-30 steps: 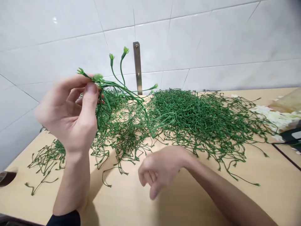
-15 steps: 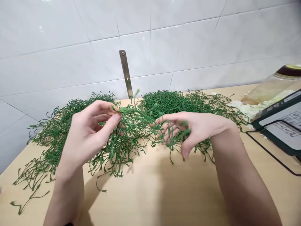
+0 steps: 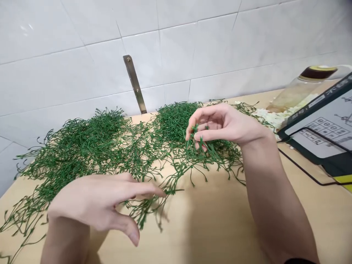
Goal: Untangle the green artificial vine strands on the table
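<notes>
Many thin green plastic stems lie tangled on the light wooden table (image 3: 220, 227). A loose heap (image 3: 85, 143) spreads across the left, and a denser pile (image 3: 176, 121) sits near the middle, toward the wall. My left hand (image 3: 110, 201) is low at the front left, thumb and fingers apart, over a few stems at the heap's front edge. Above the right side of the denser pile, my right hand (image 3: 214, 124) pinches green stems (image 3: 202, 141) between thumb and fingers; their lower ends mix with the pile.
A metal bracket (image 3: 135, 84) stands against the tiled wall. At the right are a clear bottle (image 3: 297, 91) with a dark cap, scattered white pieces (image 3: 269, 117), and a dark-edged printed package (image 3: 324, 132) with a thin black loop by it.
My left hand has let go of the stems it pinched and moved down toward the front. My right hand has risen slightly and closed on stems. The view has shifted a little.
</notes>
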`<state>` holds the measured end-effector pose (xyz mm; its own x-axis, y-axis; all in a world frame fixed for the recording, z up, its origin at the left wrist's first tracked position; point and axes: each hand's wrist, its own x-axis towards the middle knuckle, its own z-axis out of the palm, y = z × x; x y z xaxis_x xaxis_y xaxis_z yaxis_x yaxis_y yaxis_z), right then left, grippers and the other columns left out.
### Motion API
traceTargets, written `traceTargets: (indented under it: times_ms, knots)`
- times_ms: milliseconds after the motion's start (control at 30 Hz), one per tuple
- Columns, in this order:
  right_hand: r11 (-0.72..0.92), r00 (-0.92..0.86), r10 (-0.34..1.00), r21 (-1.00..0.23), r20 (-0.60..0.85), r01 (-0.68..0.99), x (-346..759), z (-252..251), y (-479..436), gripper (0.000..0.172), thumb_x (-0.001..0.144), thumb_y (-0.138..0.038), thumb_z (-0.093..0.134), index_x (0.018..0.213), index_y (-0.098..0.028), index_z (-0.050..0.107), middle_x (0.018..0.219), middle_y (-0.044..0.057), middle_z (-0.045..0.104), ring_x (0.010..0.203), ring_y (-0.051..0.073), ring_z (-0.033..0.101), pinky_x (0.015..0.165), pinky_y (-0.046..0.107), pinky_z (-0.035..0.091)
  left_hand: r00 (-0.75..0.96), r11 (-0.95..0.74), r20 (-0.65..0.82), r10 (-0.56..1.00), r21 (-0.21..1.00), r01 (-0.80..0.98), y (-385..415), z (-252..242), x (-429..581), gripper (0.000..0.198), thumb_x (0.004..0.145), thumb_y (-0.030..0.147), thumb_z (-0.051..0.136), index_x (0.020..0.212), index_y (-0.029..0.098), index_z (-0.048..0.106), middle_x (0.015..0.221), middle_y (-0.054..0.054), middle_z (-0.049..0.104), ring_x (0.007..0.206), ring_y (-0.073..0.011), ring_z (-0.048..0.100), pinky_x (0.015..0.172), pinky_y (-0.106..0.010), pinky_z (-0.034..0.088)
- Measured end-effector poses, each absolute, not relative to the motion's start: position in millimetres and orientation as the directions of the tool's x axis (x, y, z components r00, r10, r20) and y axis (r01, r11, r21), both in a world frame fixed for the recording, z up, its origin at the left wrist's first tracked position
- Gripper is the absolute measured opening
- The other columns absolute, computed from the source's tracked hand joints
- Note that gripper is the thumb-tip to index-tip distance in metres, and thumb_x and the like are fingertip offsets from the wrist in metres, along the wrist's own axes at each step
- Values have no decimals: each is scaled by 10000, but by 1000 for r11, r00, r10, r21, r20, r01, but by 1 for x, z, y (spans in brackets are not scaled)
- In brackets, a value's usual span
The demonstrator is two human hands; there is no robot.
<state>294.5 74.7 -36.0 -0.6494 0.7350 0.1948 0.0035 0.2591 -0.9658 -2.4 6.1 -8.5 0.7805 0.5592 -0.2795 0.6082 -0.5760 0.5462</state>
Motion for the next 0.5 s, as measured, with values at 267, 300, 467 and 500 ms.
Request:
traceTargets:
  times_ms: [267,300,467,500]
  knots:
    - [305,-689,718,-935,101,180,279,-32,70,287,775,-336,737,955,-150,613,895,44,683,566,81,626,512,219,475,594,-647,286,752,495,580,9,-24,27,193,858,323,648,716,191,653,537,40,556,471,-79,462,468,-209,370]
    - [310,-686,724,-924,78,222,276,-32,69,304,770,-344,736,964,-146,612,907,50,682,560,79,624,500,212,460,555,-696,420,717,455,555,7,-27,33,193,827,296,690,682,181,635,541,40,544,481,-75,436,481,-214,366]
    - [321,-702,712,-883,-14,343,263,-26,62,325,773,-354,713,994,-145,598,905,47,680,554,80,616,480,205,409,555,-895,740,379,139,424,-2,-50,60,148,729,232,791,777,169,665,669,-6,593,696,-134,521,640,-271,475]
    - [335,-708,706,-875,-13,350,262,-25,60,311,781,-346,700,996,-145,601,914,47,681,569,84,620,493,211,414,585,-907,741,330,79,413,-2,-54,63,147,734,227,786,805,166,671,702,-18,611,736,-146,538,663,-283,492]
